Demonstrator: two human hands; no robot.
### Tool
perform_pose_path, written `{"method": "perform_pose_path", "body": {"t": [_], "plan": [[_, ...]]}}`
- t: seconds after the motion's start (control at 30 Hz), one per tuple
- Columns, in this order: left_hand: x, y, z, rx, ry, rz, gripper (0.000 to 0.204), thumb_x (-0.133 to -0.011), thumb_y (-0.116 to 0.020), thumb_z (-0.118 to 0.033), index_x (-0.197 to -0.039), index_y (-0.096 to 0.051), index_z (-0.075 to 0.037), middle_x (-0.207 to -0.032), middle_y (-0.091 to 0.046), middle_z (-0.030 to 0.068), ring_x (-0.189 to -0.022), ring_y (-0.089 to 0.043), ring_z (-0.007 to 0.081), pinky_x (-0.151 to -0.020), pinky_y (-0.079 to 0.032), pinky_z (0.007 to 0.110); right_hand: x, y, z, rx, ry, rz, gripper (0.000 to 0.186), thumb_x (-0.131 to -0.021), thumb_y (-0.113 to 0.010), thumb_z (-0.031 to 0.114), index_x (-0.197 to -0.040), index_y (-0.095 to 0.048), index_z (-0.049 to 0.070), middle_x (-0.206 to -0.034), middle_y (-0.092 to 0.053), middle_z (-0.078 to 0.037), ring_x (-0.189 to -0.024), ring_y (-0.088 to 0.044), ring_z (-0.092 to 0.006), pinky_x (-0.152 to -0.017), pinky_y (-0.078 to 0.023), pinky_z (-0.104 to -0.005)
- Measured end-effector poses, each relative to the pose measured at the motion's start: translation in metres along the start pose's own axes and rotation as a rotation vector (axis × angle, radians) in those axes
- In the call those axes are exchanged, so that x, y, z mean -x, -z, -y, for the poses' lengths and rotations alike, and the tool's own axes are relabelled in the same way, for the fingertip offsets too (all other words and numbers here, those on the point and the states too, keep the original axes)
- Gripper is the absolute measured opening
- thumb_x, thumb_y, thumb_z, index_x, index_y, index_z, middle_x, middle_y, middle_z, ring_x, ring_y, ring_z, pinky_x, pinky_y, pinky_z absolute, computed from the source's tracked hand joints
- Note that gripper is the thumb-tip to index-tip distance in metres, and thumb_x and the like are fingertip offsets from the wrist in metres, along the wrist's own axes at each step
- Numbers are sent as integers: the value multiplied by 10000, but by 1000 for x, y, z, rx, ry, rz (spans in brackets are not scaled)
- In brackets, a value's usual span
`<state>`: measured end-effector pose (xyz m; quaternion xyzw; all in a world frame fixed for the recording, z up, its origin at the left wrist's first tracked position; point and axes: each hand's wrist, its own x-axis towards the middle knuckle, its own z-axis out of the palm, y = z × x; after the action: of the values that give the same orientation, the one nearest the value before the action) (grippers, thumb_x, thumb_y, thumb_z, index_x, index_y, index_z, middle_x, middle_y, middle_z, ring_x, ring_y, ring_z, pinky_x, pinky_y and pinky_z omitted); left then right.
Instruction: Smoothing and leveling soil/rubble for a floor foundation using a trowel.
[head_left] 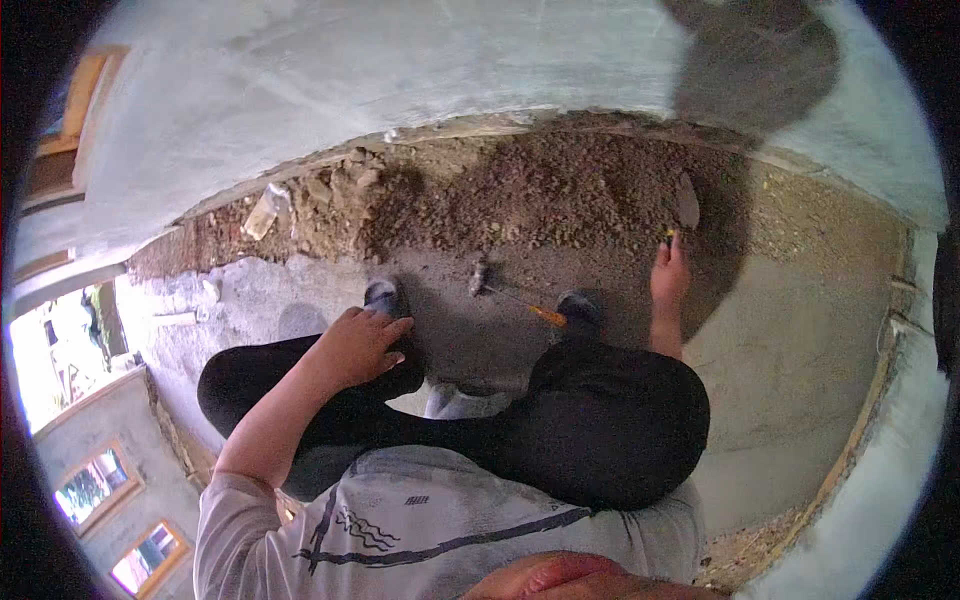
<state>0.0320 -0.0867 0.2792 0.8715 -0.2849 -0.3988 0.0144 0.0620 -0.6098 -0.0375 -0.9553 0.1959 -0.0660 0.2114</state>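
Observation:
My right hand (670, 265) grips the yellow handle of a trowel (688, 200), whose metal blade lies over the loose soil (540, 185) along the base of the wall. My left hand (375, 340) hangs by my left knee, just above my left shoe (381, 294), fingers apart and nothing in it. Between my feet a hammer (478, 279) with an orange-grip handle lies on the dusty floor, its handle end beside my right shoe (580, 305).
A pale plastered wall (450, 60) rises beyond the soil. A light crumpled object (267, 212) lies among rubble at the left. Concrete floor (780, 360) extends to my right toward another wall (880, 480). Wood-framed windows (95, 485) show at the lower left.

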Motion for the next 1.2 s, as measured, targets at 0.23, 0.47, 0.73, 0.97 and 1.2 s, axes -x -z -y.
{"method": "perform_pose_path", "body": {"t": [0.23, 0.47, 0.73, 0.97, 1.2], "plan": [[6, 5, -3, 14, 73, 72, 599, -906, -690, -345, -1433, -500, -130, -1177, -653, 168, -1111, -614, 391, -1001, -462, 473, 34, 8, 61, 69, 145, 172, 520, -1011, -567, 277, -1495, -477, 109, -1020, -698, -212, -905, -656, -395, -781, -540, -506], [3, 10, -7, -9, 48, 63, 606, -918, -688, -350, -1437, -492, -107, -1174, -656, 165, -1110, -627, 372, -1023, -455, 461, 12, 17, 19, 48, 240, -166, 524, -999, -593, 323, -1494, -488, 186, -930, -677, -186, -818, -676, -390, -681, -566, -473], [2, 15, -9, -22, 53, 73, 608, -922, -682, -367, -1428, -501, -84, -1186, -650, 159, -1125, -619, 358, -1030, -452, 459, -13, 25, -29, 190, 6, -11, 532, -1001, -581, 320, -1506, -458, 201, -1108, -675, -221, -917, -698, -398, -754, -591, -478], [-1, 19, -10, -28, 46, 63, 605, -921, -673, -411, -1411, -527, -87, -1181, -656, 157, -1115, -625, 347, -1019, -453, 454, -4, 10, -4, 266, -45, 185, 527, -1016, -574, 305, -1503, -463, 137, -1203, -652, -220, -1004, -680, -382, -819, -586, -461], [2, 12, -7, -51, 23, 50, 610, -926, -656, -435, -1414, -528, -92, -1176, -664, 131, -1103, -634, 321, -1015, -456, 440, 28, -11, 41, 58, 250, 48, 530, -1013, -591, 307, -1502, -473, 140, -1271, -646, -199, -1033, -681, -362, -809, -592, -432]]}}
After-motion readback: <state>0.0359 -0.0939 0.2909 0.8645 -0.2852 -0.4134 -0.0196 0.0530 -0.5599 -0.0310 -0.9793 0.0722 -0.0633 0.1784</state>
